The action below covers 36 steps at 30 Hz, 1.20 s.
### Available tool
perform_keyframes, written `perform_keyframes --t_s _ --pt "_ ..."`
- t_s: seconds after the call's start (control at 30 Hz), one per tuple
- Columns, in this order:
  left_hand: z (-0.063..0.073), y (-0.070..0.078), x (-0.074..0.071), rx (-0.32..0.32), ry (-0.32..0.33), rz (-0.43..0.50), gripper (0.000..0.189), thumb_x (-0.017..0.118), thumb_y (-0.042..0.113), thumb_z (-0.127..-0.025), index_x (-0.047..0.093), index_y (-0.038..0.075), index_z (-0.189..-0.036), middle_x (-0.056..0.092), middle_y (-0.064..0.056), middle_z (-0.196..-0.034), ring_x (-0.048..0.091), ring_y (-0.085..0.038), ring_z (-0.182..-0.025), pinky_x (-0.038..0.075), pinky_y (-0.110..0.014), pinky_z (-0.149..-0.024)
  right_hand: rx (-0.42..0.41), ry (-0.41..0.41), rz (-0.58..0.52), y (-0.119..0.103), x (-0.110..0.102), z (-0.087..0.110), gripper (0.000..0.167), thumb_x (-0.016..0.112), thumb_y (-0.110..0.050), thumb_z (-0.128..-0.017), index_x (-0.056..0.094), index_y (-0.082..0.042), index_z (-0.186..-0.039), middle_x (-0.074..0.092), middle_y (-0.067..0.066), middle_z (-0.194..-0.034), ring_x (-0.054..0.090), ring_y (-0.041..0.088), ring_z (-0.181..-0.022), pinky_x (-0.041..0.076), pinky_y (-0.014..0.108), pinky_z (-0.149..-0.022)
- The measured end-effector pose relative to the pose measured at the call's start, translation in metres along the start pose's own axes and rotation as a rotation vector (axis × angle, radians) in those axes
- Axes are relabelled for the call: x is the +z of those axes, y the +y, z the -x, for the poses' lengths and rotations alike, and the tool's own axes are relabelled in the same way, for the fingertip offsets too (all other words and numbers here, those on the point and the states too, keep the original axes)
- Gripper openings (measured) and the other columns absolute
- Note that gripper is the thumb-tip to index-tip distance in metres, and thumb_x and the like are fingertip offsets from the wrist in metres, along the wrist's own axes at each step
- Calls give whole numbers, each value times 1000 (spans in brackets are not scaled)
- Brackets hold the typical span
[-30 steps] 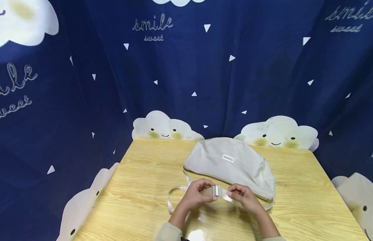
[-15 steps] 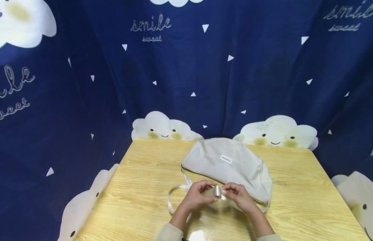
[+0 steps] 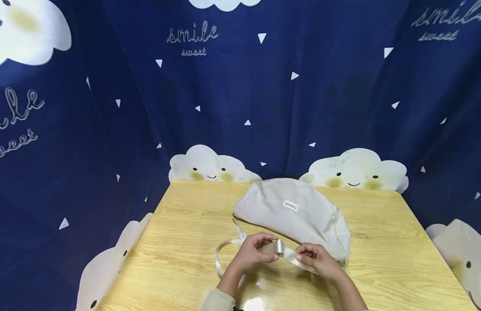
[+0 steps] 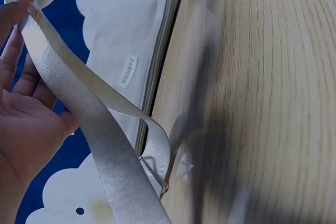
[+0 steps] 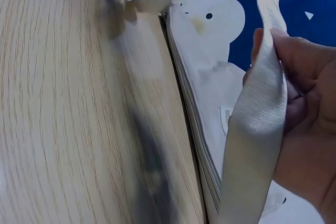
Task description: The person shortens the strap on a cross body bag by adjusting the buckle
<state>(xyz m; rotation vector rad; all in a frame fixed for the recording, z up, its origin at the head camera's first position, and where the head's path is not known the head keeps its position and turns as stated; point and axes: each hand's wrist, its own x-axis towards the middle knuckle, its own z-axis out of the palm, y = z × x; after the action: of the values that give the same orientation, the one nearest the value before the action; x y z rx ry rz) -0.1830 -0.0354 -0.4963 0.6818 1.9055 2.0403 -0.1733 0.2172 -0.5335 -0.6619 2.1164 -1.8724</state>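
- Since half a second ago, the right hand (image 3: 320,260) has drawn away from the buckle, towards the lower right of the frame, so a longer piece of strap shows between the two; the left hand (image 3: 253,250) is in nearly the same spot.
- Left hand, lower centre of the head view: thumb and fingertips nearly closed, pinching the metal buckle (image 3: 278,247) at its top and bottom edges.
- Right hand, just right of it: thumb and fingers closed together on the pale strap (image 3: 290,255), the other fingers curled. The right wrist view shows the strap passing by the thumb and running down to the bottom edge.
- The strap's slack curves in a loop left of the left hand. In the left wrist view, it slants from the upper left to the bottom centre, near a metal ring (image 4: 152,174).
- Beyond the hands, right of centre, an off-white bag (image 3: 279,194) lies on the worktop (image 3: 178,242), its curved side towards the back and its zip (image 5: 191,108) edge towards the hands. A small white label (image 3: 291,205) reads "FASHION", upside down in the head view.
- Behind hangs a navy curtain (image 3: 224,86) with smiling clouds, white triangles and the words "smile sweet".
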Motion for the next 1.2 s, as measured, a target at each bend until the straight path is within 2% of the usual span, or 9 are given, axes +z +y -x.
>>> perform_keyframes --t_s 0.13,0.37,0.53,0.67,0.73,0.83,0.97,1.07,1.2 --pt "-1 0 1 2 1 9 39 73 -8 -72 63 -3 -109 62 -18 -93 56 -25 -81 48 -25 -68 -47 26 -27 3 4 -5 12 57 -2 -90 59 9 -96 60 3 -81 50 6 -67 43 25 -56" --pt "-7 -28 0 8 2 -17 38 75 -6 -71 65 1 -107 67 -10 -95 59 -16 -81 49 -27 -70 -95 47 -91 -4 19 -14 13 55 2 -90 57 13 -96 61 2 -84 53 8 -71 46 27 -61" --pt "-9 -30 0 46 -7 -40 38 77 -1 -70 66 3 -106 67 -7 -93 60 -17 -81 49 -28 -70 -103 53 -112 -11 21 -19 16 57 2 -89 57 16 -98 65 2 -87 58 11 -76 49 28 -66" --pt "-9 -28 -2 48 2 -55 38 78 -3 -69 66 2 -105 66 -4 -90 61 -17 -80 50 -29 -70 -48 57 -94 -14 16 -15 20 59 0 -89 58 14 -102 66 5 -89 60 11 -78 50 28 -66" --pt "-8 -26 -2 49 8 -65 39 77 -5 -69 66 1 -105 66 -6 -89 61 -21 -80 50 -28 -69 -12 49 -74 -13 14 -12 21 59 -1 -89 57 14 -104 65 7 -91 60 11 -78 50 28 -66" --pt "-6 -17 -2 60 12 -82 40 76 -7 -69 64 -2 -108 65 -16 -90 61 -31 -81 50 -27 -67 32 48 -45 -10 10 -8 21 60 -2 -89 57 13 -103 64 8 -88 58 9 -74 48 25 -63" --pt "-2 -2 1 47 16 -70 41 75 -7 -71 62 -4 -110 62 -26 -93 57 -43 -84 49 -33 -69 38 64 -21 -5 7 -4 18 62 -3 -87 59 12 -97 62 4 -79 53 6 -65 44 22 -56" --pt "0 3 2 37 26 -65 40 75 -6 -72 62 -5 -109 63 -22 -97 56 -44 -86 48 -38 -72 17 75 -27 -3 7 -4 16 62 -3 -87 59 11 -95 61 1 -76 51 5 -63 43 21 -55" --pt "-1 -6 2 40 36 -52 40 76 -8 -70 64 -4 -107 66 -12 -98 57 -42 -86 48 -40 -73 -4 80 -65 -2 8 -5 15 60 -1 -87 58 12 -94 61 -3 -76 50 4 -63 42 19 -55"
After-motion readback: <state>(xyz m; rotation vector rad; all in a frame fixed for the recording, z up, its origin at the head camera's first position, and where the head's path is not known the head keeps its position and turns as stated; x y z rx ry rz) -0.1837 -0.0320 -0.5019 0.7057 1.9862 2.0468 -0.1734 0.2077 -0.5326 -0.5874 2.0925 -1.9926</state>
